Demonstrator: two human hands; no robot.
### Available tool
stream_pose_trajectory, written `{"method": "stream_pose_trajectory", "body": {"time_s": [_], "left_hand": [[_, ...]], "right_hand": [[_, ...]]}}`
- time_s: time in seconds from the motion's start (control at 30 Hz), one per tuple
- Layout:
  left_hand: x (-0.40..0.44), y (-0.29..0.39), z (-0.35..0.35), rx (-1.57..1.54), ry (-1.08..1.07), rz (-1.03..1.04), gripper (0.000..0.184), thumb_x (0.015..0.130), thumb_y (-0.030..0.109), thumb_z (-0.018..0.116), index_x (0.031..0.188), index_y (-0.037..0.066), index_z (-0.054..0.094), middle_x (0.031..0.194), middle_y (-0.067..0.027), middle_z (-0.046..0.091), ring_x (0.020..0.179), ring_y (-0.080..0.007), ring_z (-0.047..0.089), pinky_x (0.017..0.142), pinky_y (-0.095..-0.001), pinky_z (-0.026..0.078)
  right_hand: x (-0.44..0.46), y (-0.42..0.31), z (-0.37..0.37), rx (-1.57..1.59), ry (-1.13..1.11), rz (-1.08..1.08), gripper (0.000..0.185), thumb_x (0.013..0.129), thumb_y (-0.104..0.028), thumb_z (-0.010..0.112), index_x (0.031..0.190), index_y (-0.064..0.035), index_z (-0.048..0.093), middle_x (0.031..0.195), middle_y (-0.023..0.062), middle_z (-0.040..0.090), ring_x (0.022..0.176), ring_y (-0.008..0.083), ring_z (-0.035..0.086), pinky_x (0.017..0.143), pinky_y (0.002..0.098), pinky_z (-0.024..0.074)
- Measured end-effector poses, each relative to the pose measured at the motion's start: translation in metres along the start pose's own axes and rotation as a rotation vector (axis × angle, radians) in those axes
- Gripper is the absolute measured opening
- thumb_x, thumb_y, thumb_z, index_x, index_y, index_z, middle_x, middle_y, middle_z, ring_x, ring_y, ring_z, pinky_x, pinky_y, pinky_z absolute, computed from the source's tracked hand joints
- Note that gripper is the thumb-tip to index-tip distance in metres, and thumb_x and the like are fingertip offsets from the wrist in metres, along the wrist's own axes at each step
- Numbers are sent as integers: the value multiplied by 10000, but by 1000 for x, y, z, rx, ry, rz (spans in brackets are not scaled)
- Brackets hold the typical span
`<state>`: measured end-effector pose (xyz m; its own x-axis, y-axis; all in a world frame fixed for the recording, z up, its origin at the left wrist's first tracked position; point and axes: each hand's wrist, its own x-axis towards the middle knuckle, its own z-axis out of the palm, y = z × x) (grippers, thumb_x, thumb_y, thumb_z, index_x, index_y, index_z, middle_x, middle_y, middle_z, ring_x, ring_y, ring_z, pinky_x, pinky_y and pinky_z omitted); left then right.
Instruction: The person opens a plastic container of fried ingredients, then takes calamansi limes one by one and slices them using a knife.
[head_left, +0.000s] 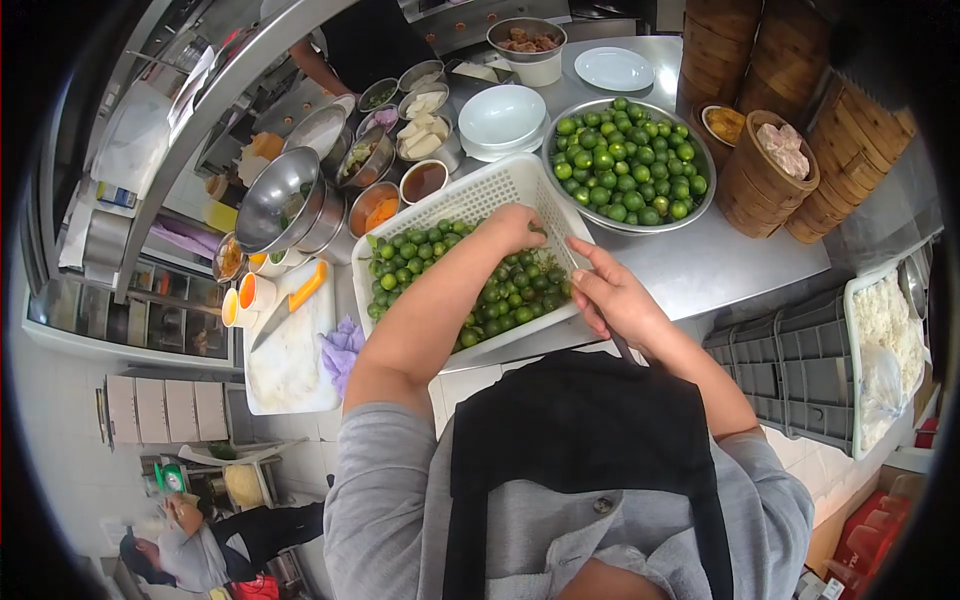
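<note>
A white perforated plastic basket [387,236] in front of me is loaded with small green limes [412,255]. My left hand [515,228] reaches across into its far right part, fingers curled down among the limes; what they hold is hidden. My right hand [620,295] is at the basket's right rim, index finger stretched out and thumb apart, the other fingers partly bent. A narrow dark strip shows below that hand; I cannot tell what it is. Behind the basket's right side, a large metal bowl [712,200] is heaped with larger, glossier limes [630,160].
A cutting board [290,370] with a yellow-handled knife [305,288] and a purple cloth [343,352] lies left. Metal bowls [280,200] of ingredients and white plates [502,115] stand behind; bamboo steamers [760,190] and a grey crate [780,370] at right. Other people [230,540] are nearby.
</note>
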<state>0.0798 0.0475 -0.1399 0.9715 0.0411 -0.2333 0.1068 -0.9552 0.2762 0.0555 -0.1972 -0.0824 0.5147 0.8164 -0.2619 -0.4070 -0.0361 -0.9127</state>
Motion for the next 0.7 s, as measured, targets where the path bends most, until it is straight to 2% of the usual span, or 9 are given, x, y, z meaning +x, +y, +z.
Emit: {"method": "stream_pose_trajectory", "body": {"time_s": [0.03, 0.1, 0.17, 0.2, 0.27, 0.4, 0.47, 0.57, 0.7], "left_hand": [[-7, 2, -6, 6, 2, 2, 340, 759, 301, 703, 1011, 74, 675, 928, -136, 674, 863, -251, 643, 772, -333, 497], [-32, 10, -27, -811, -19, -212, 354, 821, 257, 651, 1098, 39, 618, 919, -91, 662, 775, -150, 603, 655, -265, 481], [-65, 22, -43, -1418, 4, -243, 377, 876, 180, 577, 1212, 19, 520, 984, -79, 620, 742, -83, 532, 569, -186, 413], [-79, 24, -47, -1413, 10, -250, 377, 876, 180, 577, 1212, 19, 520, 984, -79, 620, 742, -83, 532, 569, -186, 413], [-104, 28, -50, -1721, -21, -103, 388, 888, 112, 530, 1261, 29, 465, 1065, -116, 588, 757, -95, 523, 538, -171, 387], [-126, 40, -34, -1899, -31, -51, 373, 907, 145, 547, 1247, 8, 477, 1042, -102, 586, 762, -102, 519, 517, -159, 366], [-132, 47, -29, -1906, 9, -42, 369, 911, 155, 567, 1234, -7, 487, 1009, -74, 590, 751, -90, 508, 521, -159, 364], [-136, 47, -18, -1827, 182, 2, 355, 887, 115, 612, 1218, 24, 520, 978, -35, 581, 723, -67, 508, 528, -166, 358], [-143, 42, -16, -1682, 251, 55, 346, 890, 121, 612, 1213, 33, 524, 936, -12, 572, 695, -48, 478, 536, -169, 350]], "right_hand": [[0, -2, 0, 2, 0, -7, 525, 950, -156, 438, 1432, -70, 251, 692, 11, 464, 415, 73, 393, 372, 221, 317], [-1, -7, 1, 113, 10, -78, 521, 956, -163, 437, 1434, -74, 252, 697, 8, 464, 427, 69, 389, 379, 218, 315], [-1, -9, 2, 116, -7, -107, 507, 962, -169, 424, 1433, -86, 258, 704, 6, 461, 444, 66, 389, 394, 208, 321], [0, -9, 4, 115, -22, -127, 494, 968, -174, 412, 1433, -99, 264, 711, 4, 458, 460, 64, 389, 409, 198, 328], [1, -9, 10, 69, -58, -152, 499, 967, -171, 426, 1435, -103, 266, 688, -4, 449, 460, 56, 384, 406, 197, 322], [5, -4, 22, -39, -166, -216, 503, 965, -142, 442, 1438, -117, 271, 655, -27, 427, 468, 42, 361, 410, 190, 305], [4, -9, 28, -52, -188, -213, 514, 954, -100, 456, 1438, -122, 283, 672, -45, 412, 526, 32, 351, 469, 178, 318], [4, -8, 35, -161, -152, -258, 519, 946, -73, 465, 1435, -114, 297, 696, -63, 391, 594, 23, 335, 536, 164, 316], [8, -3, 33, -202, -158, -285, 482, 937, -59, 481, 1403, -92, 365, 834, -40, 467, 696, 28, 370, 623, 165, 354]]}}
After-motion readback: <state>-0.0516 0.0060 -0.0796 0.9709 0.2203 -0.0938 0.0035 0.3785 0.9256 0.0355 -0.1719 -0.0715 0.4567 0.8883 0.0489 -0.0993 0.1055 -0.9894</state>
